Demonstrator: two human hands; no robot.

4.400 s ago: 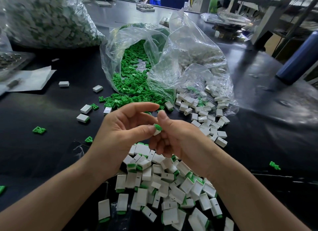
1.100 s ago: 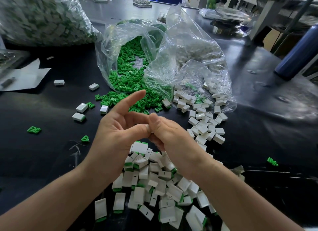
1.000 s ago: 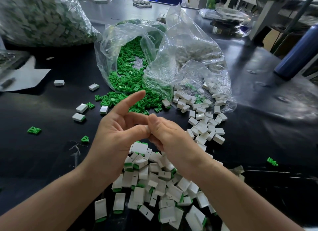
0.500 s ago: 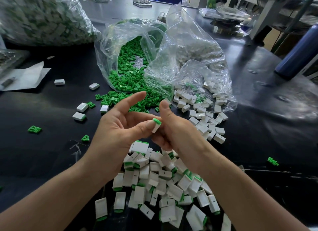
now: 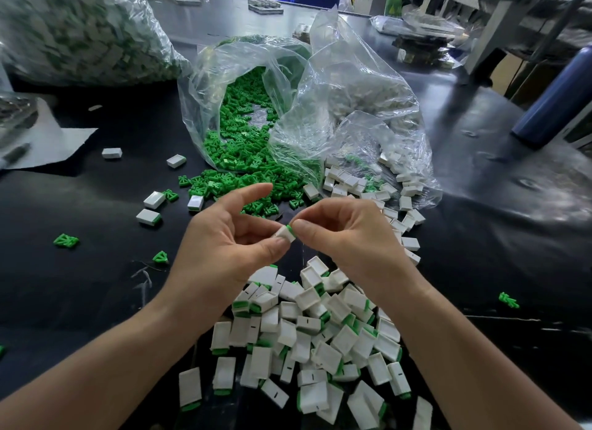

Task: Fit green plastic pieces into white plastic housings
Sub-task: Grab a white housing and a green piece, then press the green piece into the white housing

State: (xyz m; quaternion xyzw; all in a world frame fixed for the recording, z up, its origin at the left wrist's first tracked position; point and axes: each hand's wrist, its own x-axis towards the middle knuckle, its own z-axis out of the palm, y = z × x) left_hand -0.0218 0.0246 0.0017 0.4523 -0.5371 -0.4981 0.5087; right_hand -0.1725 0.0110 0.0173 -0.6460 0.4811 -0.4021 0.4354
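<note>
A small white housing (image 5: 284, 233) with a green piece (image 5: 289, 227) showing at its end is held between both hands above the black table. My left hand (image 5: 224, 247) pinches the housing between thumb and middle fingers, its index finger stretched out. My right hand (image 5: 349, 234) pinches the green end with thumb and fingertips. Below my hands lies a pile of assembled housings (image 5: 314, 336) with green ends. Loose green pieces (image 5: 240, 160) spill from a clear bag (image 5: 198, 86). Empty white housings (image 5: 352, 186) spill from a second clear bag (image 5: 368, 109).
Stray housings (image 5: 149, 216) and green pieces (image 5: 65, 240) lie scattered at the left on the black table (image 5: 480, 237). A large full bag (image 5: 80, 32) stands at the back left, white paper (image 5: 54, 144) beside it. A blue cylinder (image 5: 557, 99) stands at the right.
My hands have moved slightly apart and the housing now shows between them. My right thumb has come down onto the green end.
</note>
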